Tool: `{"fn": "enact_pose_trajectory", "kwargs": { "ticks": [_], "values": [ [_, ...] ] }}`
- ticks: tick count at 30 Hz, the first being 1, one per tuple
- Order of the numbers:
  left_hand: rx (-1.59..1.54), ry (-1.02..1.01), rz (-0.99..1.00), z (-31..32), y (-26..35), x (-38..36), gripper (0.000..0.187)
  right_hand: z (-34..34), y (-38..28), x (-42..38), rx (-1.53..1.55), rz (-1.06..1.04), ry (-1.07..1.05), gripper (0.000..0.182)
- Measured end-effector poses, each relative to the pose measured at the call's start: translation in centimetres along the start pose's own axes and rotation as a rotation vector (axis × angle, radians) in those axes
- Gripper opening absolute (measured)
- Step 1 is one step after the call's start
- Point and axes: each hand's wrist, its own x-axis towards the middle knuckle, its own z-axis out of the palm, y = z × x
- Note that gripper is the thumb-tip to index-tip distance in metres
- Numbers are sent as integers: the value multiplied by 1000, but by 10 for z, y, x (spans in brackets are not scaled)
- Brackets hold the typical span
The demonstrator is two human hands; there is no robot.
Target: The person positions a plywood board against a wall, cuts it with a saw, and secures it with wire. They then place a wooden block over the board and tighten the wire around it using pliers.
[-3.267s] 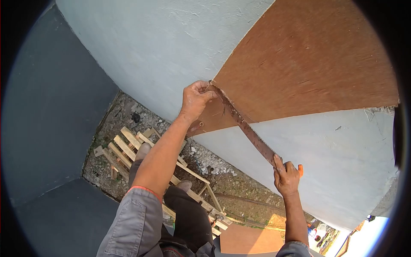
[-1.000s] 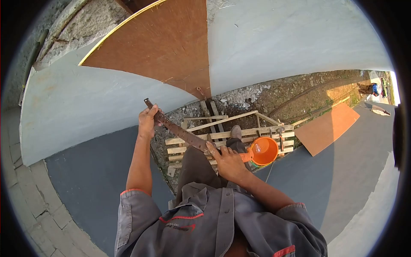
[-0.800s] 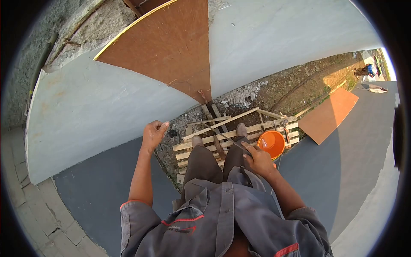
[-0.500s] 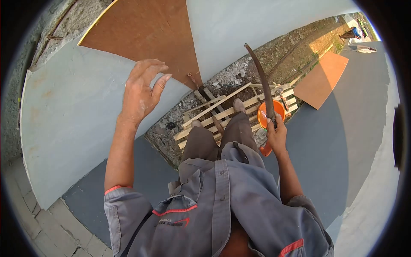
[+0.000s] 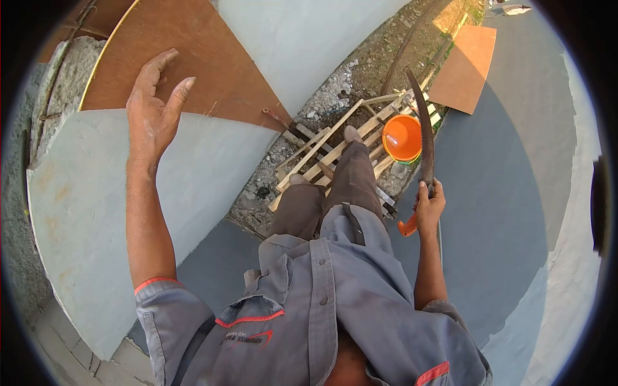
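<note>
A person in a grey shirt is standing over wooden slats (image 5: 331,154), gripping a saw (image 5: 427,138) at right of centre in the frame. The right hand (image 5: 430,207) is curling around the base of the blade, with the orange handle (image 5: 408,226) projecting at its lower left. The blade is pointing toward the top of the frame, crossing in view the right rim of an orange bucket (image 5: 400,143); from where I am standing, I cannot tell how much space is separating them.

At upper left, the left hand (image 5: 154,112) is holding nothing, its fingers spreading and its thumb standing apart. It is showing against a brown board (image 5: 187,58) and the pale wall (image 5: 174,167) below it, though whether it is touching either I cannot tell. The two hands are staying well apart. A second board (image 5: 465,67) is lying at upper right, beyond the bucket.

To my eye, the step in hand is carrying the saw rather than cutting, since the blade is apparently biting into nothing. Any cut would be calling for a grip on the handle instead of the blade, the left hand steadying the work, and the teeth keeping clear of the bucket and the legs.
</note>
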Motion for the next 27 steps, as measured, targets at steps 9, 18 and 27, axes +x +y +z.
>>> {"fn": "enact_pose_trajectory", "kwargs": {
  "ticks": [9, 18, 27],
  "values": [
    [34, -85, -74, -5, 10, 5, 46, 14, -3, -26, 96, 51, 83, 22],
    [59, -103, -48, -6, 14, 6, 46, 28, 13, -11, -23, -19, 90, 27],
    [108, -112, -18, -3, 12, 5, 47, 61, 2, -14, 13, -54, 50, 22]
  ]
}}
